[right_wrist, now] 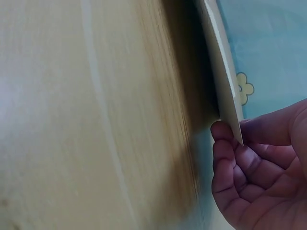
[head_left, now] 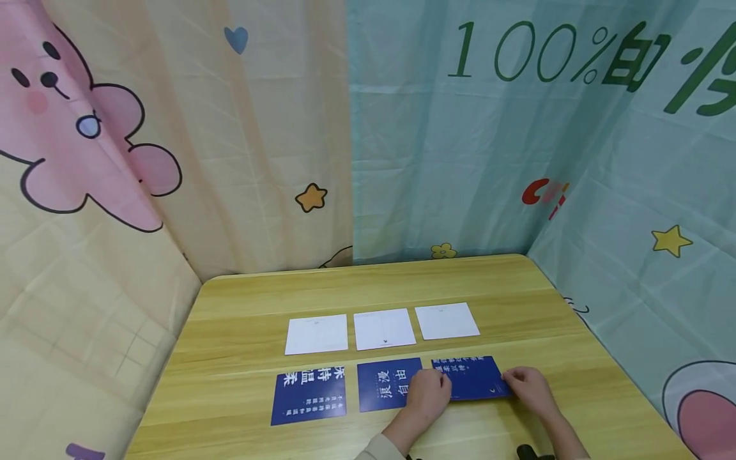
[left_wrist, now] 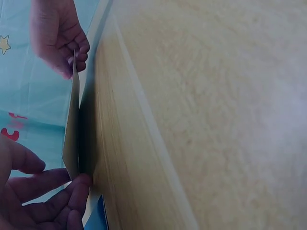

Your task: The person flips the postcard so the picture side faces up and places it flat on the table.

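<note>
A dark blue card (head_left: 474, 380) with white characters is held between both hands, low over the wooden table. My left hand (head_left: 427, 397) pinches its left edge with thumb and fingers. On the opposite edge my right hand (head_left: 531, 390) grips it by a corner. Both wrist views show the card nearly edge-on, with a shadow on the table beneath it. Just left of my left hand lies a blue card (head_left: 382, 386), partly covered by that hand. Another blue card (head_left: 310, 399) lies farther left.
Behind the blue cards, three white cards lie in a row: left (head_left: 316, 335), middle (head_left: 384, 329) and right (head_left: 447, 321). They rest on the wooden table (head_left: 230, 383). Printed curtains (head_left: 437, 160) hang behind and beside it. A black object (head_left: 528, 452) shows at the bottom edge.
</note>
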A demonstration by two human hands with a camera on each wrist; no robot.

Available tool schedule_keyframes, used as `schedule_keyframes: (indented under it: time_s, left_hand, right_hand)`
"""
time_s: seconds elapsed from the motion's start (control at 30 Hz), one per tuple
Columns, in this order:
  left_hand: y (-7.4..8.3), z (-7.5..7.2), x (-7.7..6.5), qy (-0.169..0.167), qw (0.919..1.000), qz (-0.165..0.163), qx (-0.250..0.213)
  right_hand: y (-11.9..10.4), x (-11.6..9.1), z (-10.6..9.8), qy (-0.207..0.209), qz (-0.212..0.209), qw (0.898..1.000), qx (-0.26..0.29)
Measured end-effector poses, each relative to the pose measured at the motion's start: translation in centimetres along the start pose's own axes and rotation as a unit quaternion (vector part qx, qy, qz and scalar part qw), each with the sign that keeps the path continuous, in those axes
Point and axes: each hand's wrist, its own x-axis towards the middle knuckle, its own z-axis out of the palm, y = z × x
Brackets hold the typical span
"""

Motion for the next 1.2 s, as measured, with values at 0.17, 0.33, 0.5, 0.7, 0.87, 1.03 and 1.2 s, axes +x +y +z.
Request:
schedule_keyframes:
  time_s: [0.17, 0.33, 0.5, 0.7, 0.87, 1.03, 1.2]
  left_hand:
    - [-0.1, 0.2, 0.1, 0.009, 0.9983, 0.021, 0.053]
    - [0.0, 0.2, 0.2, 0.021, 0.9956, 0.035, 0.084]
    - [0.1, 0.3, 0.4, 0.017, 0.9951, 0.033, 0.091]
    - [0.0, 0.5, 0.6, 0.008, 0.9939, 0.020, 0.108]
    - [0.0, 0.6, 0.6, 0.001, 0.9931, 0.012, 0.116]
    - [0.2, 0.6, 0.6, 0.001, 0.9940, 0.009, 0.109]
    - [0.3, 0.5, 0.6, 0.002, 0.9944, 0.005, 0.105]
  right_hand:
    - [-0.1, 0.3, 0.1, 0.003, -0.016, 1.000, -0.023]
    - [-0.2, 0.6, 0.4, 0.010, -0.028, 0.999, -0.045]
    - [-0.7, 0.7, 0.5, 0.003, -0.026, 0.997, -0.068]
    - [-1.7, 0.8, 0.5, -0.012, -0.040, 0.993, -0.106]
    - [-2.1, 0.9, 0.4, -0.013, -0.056, 0.989, -0.137]
    - [-2.4, 0.8, 0.4, -0.014, -0.068, 0.986, -0.154]
    - [-2.9, 0.7, 0.5, -0.018, -0.060, 0.983, -0.170]
